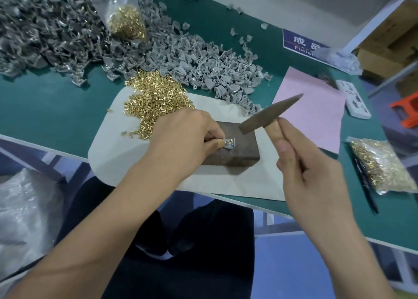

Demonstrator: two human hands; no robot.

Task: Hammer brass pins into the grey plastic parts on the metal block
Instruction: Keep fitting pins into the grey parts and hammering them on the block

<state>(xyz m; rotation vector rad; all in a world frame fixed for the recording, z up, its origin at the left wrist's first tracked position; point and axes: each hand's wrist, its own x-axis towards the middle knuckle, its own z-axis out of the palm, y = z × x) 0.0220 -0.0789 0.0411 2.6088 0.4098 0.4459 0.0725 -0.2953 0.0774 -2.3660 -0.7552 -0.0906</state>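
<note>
A grey plastic part (229, 143) lies on the dark metal block (235, 149), pinched at its near edge by the curled thumb and fingers of my left hand (183, 138); a glint of brass shows at the part, though I cannot tell whether a pin is seated; my right hand (309, 174) is closed around the wooden handle of the hammer (269, 115), whose head hangs tilted above the block's far right corner, apart from the part; the block rests on white paper (237, 185) spread over the green table (56, 113); loose brass pins (156, 97) are heaped just beyond my left hand; behind them sprawls a pile of grey plastic parts (203, 65); a pink sheet (314, 108) lies to the right, and a clear bag of pins (382, 169) sits near the table's right edge.
</note>
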